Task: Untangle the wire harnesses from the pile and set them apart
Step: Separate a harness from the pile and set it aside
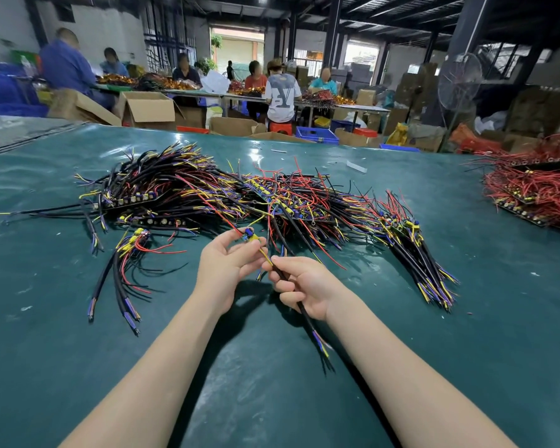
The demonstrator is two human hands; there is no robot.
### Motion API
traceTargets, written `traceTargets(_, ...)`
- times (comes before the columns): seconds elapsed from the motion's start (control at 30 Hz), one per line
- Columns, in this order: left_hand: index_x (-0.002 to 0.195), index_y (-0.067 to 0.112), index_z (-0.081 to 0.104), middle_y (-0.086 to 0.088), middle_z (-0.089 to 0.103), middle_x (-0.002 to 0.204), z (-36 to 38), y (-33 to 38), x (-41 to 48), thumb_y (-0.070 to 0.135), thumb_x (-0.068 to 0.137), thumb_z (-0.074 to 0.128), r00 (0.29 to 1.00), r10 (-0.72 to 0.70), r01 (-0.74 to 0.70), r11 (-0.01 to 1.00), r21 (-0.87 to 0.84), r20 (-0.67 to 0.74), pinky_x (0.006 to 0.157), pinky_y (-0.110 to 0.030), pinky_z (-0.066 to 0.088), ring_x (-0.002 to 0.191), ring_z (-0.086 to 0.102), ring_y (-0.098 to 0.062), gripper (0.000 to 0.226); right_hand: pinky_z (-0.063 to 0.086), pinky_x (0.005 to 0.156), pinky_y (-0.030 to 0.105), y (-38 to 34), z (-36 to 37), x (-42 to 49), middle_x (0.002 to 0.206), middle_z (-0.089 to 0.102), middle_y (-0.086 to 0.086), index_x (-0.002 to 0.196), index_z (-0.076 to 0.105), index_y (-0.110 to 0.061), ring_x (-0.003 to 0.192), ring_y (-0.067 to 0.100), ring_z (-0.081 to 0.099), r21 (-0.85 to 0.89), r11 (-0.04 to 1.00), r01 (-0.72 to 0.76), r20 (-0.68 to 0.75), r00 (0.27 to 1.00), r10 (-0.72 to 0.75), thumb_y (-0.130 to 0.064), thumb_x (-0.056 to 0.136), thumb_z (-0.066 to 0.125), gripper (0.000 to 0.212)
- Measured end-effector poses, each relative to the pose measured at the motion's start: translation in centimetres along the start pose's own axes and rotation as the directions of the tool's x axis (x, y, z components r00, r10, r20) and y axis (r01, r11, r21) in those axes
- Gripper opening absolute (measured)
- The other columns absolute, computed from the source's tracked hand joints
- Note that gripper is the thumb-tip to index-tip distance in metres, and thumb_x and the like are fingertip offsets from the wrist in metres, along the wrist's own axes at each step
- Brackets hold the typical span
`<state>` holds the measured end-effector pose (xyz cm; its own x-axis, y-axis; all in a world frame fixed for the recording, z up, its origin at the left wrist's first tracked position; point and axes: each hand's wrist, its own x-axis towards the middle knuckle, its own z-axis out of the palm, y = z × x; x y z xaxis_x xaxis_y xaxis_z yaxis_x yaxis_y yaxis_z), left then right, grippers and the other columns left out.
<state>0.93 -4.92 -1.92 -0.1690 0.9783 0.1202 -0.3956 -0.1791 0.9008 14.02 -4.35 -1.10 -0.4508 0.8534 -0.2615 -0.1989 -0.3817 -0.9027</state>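
One harness (252, 237) spans left hand (225, 268) and right hand (307, 286).

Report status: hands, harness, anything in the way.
Left hand pinching harness connector end. Right hand gripping its black cable. Red lead runs into pile.

Bare forearms (162, 367), bare wrists, left hand (226, 268) and right hand (307, 287).
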Motion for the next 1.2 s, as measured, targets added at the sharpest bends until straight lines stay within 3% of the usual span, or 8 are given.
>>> traceTargets(0.23,0.075,0.007,0.049,-0.006,0.066,0.058,-0.2,0.7,-0.2,-0.013,0.080,0.059,0.990,-0.079,0.068,0.993,-0.093,-0.120,0.049,-0.018,0.053,0.048,0.063,-0.009,0.023,0.018,0.031,0.010,0.6,0.9,0.2,0.045,0.048,-0.007,0.071,0.061,-0.009,0.032,0.000,0.033,-0.354,0.922,0.154,0.000,0.986,-0.165,-0.019,0.093,0.051,0.026)
traceTargets(0.43,0.069,0.006,0.054,0.000,0.064,0.050,-1.6,2.1,0.7,-0.008,0.085,0.055,0.979,-0.065,0.037,0.989,-0.146,-0.192,0.051,-0.014,0.052,0.045,0.061,-0.004,0.022,0.019,0.029,0.009,0.4,0.7,-0.1,0.042,0.046,-0.008,0.081,0.058,-0.007,0.029,0.000,0.030,-0.282,0.957,0.062,0.113,0.993,-0.031,-0.015,0.099,0.039,0.028)
traceTargets(0.53,0.075,0.007,0.052,0.003,0.066,0.051,-2.9,2.8,1.5,-0.003,0.090,0.052,0.959,-0.039,-0.029,0.972,-0.235,-0.282,0.051,-0.015,0.053,0.048,0.063,-0.003,0.018,0.018,0.032,0.009,0.7,0.9,-0.1,0.043,0.044,-0.009,0.080,0.059,-0.010,0.030,0.000,0.029,-0.350,0.935,0.053,0.141,0.990,-0.003,-0.015,0.099,0.037,0.029)
traceTargets(0.67,0.091,0.001,0.048,-0.010,0.062,0.068,-2.8,2.2,1.7,-0.004,0.090,0.051,0.955,0.000,-0.055,0.982,-0.178,-0.296,0.049,-0.018,0.053,0.048,0.063,-0.006,0.006,0.015,0.032,0.008,0.2,1.3,-0.4,0.038,0.029,-0.012,0.076,0.052,-0.013,0.029,-0.002,0.019,-0.499,0.865,0.062,0.244,0.967,0.071,-0.019,0.101,0.031,0.034)
traceTargets(0.73,0.103,-0.002,0.045,-0.010,0.062,0.066,-2.5,2.1,1.7,-0.004,0.090,0.051,0.955,-0.011,-0.046,0.982,-0.184,-0.297,0.047,-0.016,0.051,0.045,0.061,-0.005,0.015,0.013,0.031,0.009,0.1,1.3,-0.5,0.037,0.025,-0.014,0.072,0.049,-0.014,0.029,-0.002,0.016,-0.545,0.834,0.085,0.280,0.956,0.085,-0.021,0.102,0.029,0.036)
traceTargets(0.87,0.087,0.006,0.045,-0.001,0.064,0.050,-3.0,2.3,2.0,-0.005,0.089,0.053,0.934,-0.042,-0.060,0.961,-0.271,-0.355,0.046,-0.018,0.052,0.044,0.062,-0.006,0.014,0.016,0.032,0.007,0.6,1.5,-0.4,0.036,0.030,-0.011,0.069,0.048,-0.013,0.028,0.000,0.021,-0.452,0.889,0.070,0.238,0.970,0.044,-0.023,0.100,0.034,0.036)
traceTargets(1.07,0.076,0.009,0.047,0.002,0.063,0.046,-3.8,2.6,2.2,-0.003,0.090,0.052,0.904,-0.066,-0.099,0.929,-0.357,-0.422,0.048,-0.015,0.052,0.043,0.061,-0.005,0.019,0.028,0.033,0.010,0.0,0.0,-0.9,0.047,0.043,-0.009,0.086,0.057,-0.009,0.035,0.001,0.035,-0.137,0.988,-0.069,0.296,0.949,0.107,-0.013,0.097,0.035,0.025)
traceTargets(1.2,0.079,0.004,0.049,0.000,0.062,0.045,-4.3,2.6,2.5,-0.005,0.090,0.053,0.888,-0.081,-0.108,0.920,-0.377,-0.452,0.047,-0.015,0.051,0.042,0.060,-0.007,0.015,0.022,0.031,0.009,0.2,0.5,-1.1,0.039,0.037,-0.011,0.070,0.046,-0.012,0.028,-0.001,0.027,-0.231,0.973,-0.027,0.293,0.951,0.096,-0.020,0.098,0.034,0.032)
